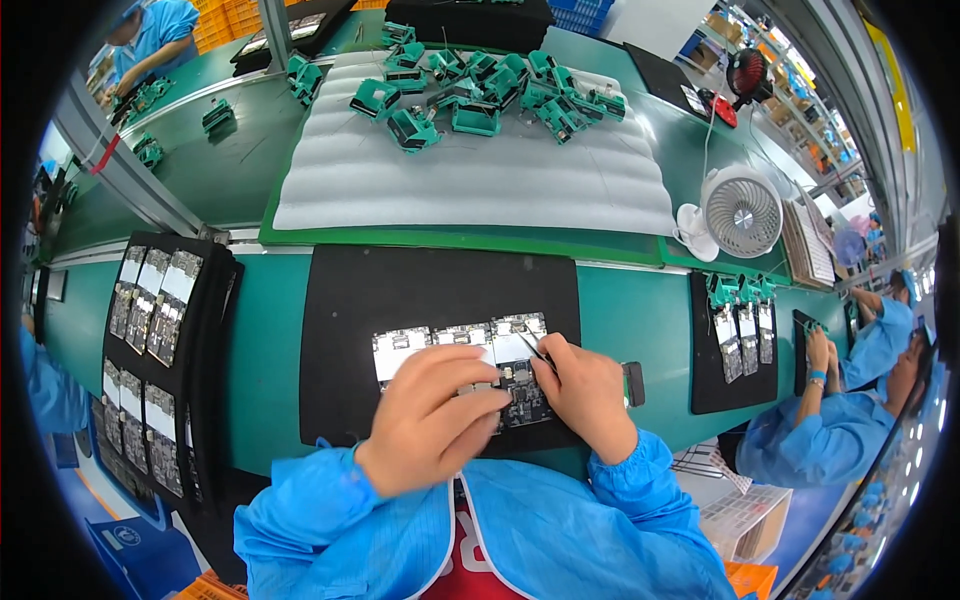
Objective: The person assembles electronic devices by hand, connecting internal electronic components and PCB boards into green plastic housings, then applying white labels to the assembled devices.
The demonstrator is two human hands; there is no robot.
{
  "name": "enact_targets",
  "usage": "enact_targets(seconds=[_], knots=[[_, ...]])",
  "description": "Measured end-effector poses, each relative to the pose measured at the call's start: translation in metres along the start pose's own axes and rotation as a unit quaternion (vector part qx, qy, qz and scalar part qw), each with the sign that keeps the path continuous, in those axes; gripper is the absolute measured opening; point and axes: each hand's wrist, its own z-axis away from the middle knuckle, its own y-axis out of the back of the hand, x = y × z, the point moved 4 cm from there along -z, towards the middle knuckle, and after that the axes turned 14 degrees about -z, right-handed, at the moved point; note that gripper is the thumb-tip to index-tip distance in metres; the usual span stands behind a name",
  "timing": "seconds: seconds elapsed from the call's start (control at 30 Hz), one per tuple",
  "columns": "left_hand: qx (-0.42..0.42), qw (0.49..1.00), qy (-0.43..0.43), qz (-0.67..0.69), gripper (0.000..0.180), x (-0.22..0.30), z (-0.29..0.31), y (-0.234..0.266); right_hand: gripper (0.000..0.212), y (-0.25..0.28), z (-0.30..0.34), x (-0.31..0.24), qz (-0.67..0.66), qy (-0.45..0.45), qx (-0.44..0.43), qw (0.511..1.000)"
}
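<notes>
Three circuit boards lie side by side on a black mat (350, 290) in front of me, each with a white upper part. My right hand (592, 395) is closed around dark tweezers (531, 343), whose tips point down at the rightmost circuit board (525, 405). My left hand (432, 415), slightly blurred, reaches over the middle circuit board (462, 334) and the left one (400, 341), covering much of both. Its fingers are apart and point toward the right board; nothing shows between them.
A black tray (215, 290) of circuit boards stands at the left. Beyond my mat, a white foam sheet (470, 190) carries several green parts (475, 118). A white fan (742, 215) stands at the right, near another black tray (708, 385). A co-worker (830, 430) sits at the right.
</notes>
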Motion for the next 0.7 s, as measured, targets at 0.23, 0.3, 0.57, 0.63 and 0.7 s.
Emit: enact_targets(seconds=[0.23, 0.3, 0.57, 0.63, 0.7], knots=[[-0.209, 0.969, -0.011, -0.134, 0.054, -0.006, 0.044, -0.077, 0.012, -0.004, -0.005, -0.01, 0.002, 0.019, -0.004, 1.0], [-0.21, 0.964, -0.022, -0.16, 0.053, -0.006, 0.047, -0.081, 0.012, -0.006, -0.005, -0.009, 0.004, 0.016, 0.0, 1.0], [-0.221, 0.962, -0.021, -0.16, 0.05, -0.008, 0.047, -0.083, 0.02, -0.01, -0.002, -0.01, -0.001, -0.007, 0.005, 1.0], [-0.219, 0.962, -0.022, -0.161, 0.049, -0.008, 0.046, -0.082, 0.022, -0.011, -0.002, -0.012, 0.022, 0.004, 0.012, 1.0], [-0.215, 0.963, -0.022, -0.161, 0.049, -0.007, 0.047, -0.082, 0.022, -0.01, -0.002, -0.016, 0.053, 0.017, 0.008, 0.998]])
